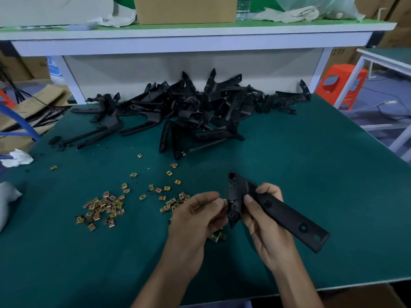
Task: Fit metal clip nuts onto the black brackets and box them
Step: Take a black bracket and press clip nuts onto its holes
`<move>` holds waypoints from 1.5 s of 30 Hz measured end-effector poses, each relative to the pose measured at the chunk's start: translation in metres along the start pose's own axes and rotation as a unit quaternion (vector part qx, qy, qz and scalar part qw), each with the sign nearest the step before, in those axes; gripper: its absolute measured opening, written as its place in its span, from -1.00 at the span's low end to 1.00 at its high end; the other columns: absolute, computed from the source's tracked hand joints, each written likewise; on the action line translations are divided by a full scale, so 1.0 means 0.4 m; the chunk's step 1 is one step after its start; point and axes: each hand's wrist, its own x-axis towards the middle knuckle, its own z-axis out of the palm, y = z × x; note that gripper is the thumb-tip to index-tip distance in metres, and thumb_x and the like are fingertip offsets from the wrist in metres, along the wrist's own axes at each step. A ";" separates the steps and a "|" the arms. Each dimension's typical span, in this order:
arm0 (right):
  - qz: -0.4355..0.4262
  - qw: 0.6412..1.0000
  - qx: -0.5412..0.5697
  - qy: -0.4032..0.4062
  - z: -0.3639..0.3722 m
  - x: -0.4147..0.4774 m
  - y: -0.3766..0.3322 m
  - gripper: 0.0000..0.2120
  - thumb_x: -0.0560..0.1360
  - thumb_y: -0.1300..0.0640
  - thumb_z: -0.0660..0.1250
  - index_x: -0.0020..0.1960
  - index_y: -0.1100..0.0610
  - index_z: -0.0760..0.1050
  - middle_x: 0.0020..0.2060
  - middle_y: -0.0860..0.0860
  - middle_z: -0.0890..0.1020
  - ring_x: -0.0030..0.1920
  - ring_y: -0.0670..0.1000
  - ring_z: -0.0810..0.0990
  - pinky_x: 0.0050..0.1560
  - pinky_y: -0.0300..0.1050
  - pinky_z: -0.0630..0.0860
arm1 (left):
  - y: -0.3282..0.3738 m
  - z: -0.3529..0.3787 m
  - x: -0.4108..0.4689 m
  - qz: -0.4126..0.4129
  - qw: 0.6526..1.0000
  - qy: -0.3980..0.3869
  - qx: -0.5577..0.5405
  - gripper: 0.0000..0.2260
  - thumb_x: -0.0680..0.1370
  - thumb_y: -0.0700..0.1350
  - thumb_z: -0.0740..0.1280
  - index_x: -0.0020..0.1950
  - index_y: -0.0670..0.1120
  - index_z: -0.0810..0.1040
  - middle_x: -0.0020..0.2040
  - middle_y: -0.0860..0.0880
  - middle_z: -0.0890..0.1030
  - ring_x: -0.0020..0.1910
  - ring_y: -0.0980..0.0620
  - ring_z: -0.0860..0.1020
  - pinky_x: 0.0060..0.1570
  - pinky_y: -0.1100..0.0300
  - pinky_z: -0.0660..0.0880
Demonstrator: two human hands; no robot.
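The person's left hand point(193, 216) and right hand point(266, 221), in the lower middle of the frame, are both bare, with fingernails trimmed short, as the right thumb point(248, 198) shows. The left forearm point(169, 274) and the right forearm point(295, 278) are uncovered from wrist to the bottom edge. Between them at the bottom edge is a narrow strip of blue-grey cloth point(222, 305); whether it is the person's clothing cannot be told

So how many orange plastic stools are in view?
1 certain: orange plastic stool right of the green table; an orange scrap at far left may be another.
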 end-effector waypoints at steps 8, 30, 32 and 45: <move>-0.009 1.000 -0.003 -0.006 0.002 -0.006 0.004 -0.79 0.53 0.29 0.36 -0.01 0.00 0.44 -0.19 0.02 0.66 -0.20 -0.03 0.68 -0.22 -0.21 0.61 | -0.009 0.006 -0.009 -0.039 0.999 -0.009 -0.004 -0.90 0.51 -0.32 0.42 0.00 -0.19 0.62 -0.18 -0.12 0.70 -0.28 0.06 0.66 -0.31 0.24 0.58; -0.030 0.998 -0.041 -0.038 0.023 -0.017 -0.006 -0.80 0.52 0.29 0.35 -0.08 -0.02 0.49 -0.26 -0.05 0.61 -0.31 -0.14 0.61 -0.32 -0.29 0.55 | -0.002 -0.013 -0.013 -0.053 0.996 -0.064 -0.012 -0.74 0.31 -0.20 0.51 -0.03 -0.13 0.61 -0.19 -0.14 0.66 -0.31 0.02 0.60 -0.34 0.22 0.55; -0.049 0.994 -0.092 -0.038 0.020 -0.020 -0.003 -0.80 0.51 0.25 0.41 -0.07 -0.03 0.49 -0.22 -0.04 0.60 -0.25 -0.11 0.61 -0.28 -0.26 0.55 | -0.002 -0.014 -0.014 -0.042 0.997 -0.066 0.010 -0.78 0.32 -0.19 0.52 -0.07 -0.10 0.62 -0.18 -0.11 0.66 -0.29 0.04 0.59 -0.32 0.23 0.53; -0.001 0.991 -0.132 0.029 -0.027 0.053 0.056 -0.84 0.50 0.16 0.42 0.03 0.01 0.50 -0.01 0.07 0.65 -0.05 0.08 0.65 -0.11 -0.12 0.59 | -0.007 -0.109 0.129 0.330 0.707 0.062 0.622 -0.81 0.63 -0.17 0.26 0.13 -0.02 0.64 -0.02 0.10 0.68 0.01 0.08 0.57 0.07 0.28 0.37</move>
